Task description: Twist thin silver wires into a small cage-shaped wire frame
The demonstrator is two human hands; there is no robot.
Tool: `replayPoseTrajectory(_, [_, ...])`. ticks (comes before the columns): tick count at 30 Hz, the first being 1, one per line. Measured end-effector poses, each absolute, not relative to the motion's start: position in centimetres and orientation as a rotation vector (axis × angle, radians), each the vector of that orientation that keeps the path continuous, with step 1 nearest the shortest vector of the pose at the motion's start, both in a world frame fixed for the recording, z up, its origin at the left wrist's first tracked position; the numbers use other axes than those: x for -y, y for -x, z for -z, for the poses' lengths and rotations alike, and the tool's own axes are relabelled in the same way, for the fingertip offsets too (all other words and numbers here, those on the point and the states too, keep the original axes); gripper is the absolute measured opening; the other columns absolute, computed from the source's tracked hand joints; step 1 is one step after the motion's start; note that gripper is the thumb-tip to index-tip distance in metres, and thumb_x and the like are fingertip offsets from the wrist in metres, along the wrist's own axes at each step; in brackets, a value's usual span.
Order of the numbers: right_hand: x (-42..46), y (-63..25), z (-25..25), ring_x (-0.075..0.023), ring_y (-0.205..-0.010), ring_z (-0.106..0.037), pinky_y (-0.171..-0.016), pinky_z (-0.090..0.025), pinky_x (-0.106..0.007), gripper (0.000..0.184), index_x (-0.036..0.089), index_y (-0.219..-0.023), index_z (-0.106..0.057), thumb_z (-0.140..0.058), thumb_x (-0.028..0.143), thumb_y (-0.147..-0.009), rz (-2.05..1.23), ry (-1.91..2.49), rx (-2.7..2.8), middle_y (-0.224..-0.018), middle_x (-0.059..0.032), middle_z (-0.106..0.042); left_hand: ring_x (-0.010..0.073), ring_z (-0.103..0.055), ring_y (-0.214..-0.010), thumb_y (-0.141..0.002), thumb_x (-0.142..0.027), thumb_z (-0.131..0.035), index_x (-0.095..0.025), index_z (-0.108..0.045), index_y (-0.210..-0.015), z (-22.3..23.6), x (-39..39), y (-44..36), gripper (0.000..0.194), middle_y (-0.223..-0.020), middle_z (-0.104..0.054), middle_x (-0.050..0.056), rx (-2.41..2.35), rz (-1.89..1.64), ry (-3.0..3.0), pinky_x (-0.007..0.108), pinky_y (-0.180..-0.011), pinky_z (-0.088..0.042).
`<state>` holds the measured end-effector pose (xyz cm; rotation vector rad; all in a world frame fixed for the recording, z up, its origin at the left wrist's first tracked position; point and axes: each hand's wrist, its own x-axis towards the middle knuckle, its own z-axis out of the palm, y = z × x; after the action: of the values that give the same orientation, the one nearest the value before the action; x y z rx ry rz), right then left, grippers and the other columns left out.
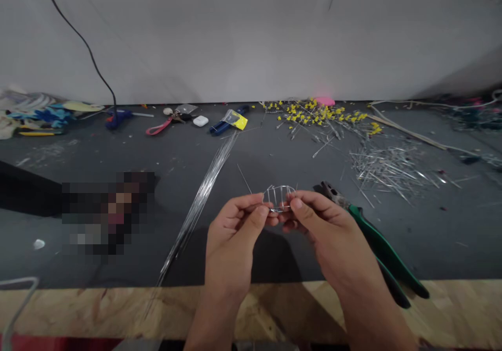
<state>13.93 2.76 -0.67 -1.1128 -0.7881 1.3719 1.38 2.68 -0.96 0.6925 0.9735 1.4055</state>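
Note:
Between my two hands is a small wire frame [279, 196], a rounded outline of thin bright metal with several short cross wires. My left hand [239, 230] pinches its left end between thumb and fingers. On the right end, my right hand [325, 225] closes in the same way. Just beyond my right hand lie pliers [378, 241] with green and black handles, partly hidden by that hand. A bundle of long straight wires [204, 194] lies slantwise left of my left hand.
A heap of short cut wires [386, 165] lies at the right, behind it wire pieces with yellow tips [321, 113]. Along the wall are a white case [200, 121], a pink strap [159, 127] and a blue glue gun [117, 119]. The wooden front edge [172, 312] is near me.

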Motion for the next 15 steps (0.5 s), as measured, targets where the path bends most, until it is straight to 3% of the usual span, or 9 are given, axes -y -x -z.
replayPoseTrajectory(8, [-2.55, -13.70, 1.03, -0.0137, -0.070, -0.065, -0.066, -0.055, -0.028, 0.016, 0.023, -0.092, -0.070, -0.066, 0.030, -0.079, -1.266, 1.218, 0.863, -0.083, -0.0015, -0.072, 0.0082, -0.066, -0.066, -0.074, -0.017, -0.069, -0.018, -0.068, -0.085, 0.92, -2.18, -1.78, 0.011, -0.075, -0.072, 0.000, -1.168, -1.423, -0.767, 0.019, -0.066, -0.054])
replayPoseTrajectory(15, [-2.61, -14.00, 1.21, -0.0119, -0.064, -0.063, -0.065, -0.052, -0.027, 0.012, 0.021, -0.087, -0.069, -0.066, 0.029, -0.079, -1.258, 1.209, 0.853, -0.075, 0.0004, -0.070, 0.0099, -0.066, -0.072, -0.078, -0.016, -0.065, -0.017, -0.067, -0.087, 1.28, -2.40, -1.77, 0.009, -0.081, -0.071, 0.001, -0.966, -1.392, -0.695, 0.023, -0.073, -0.053])
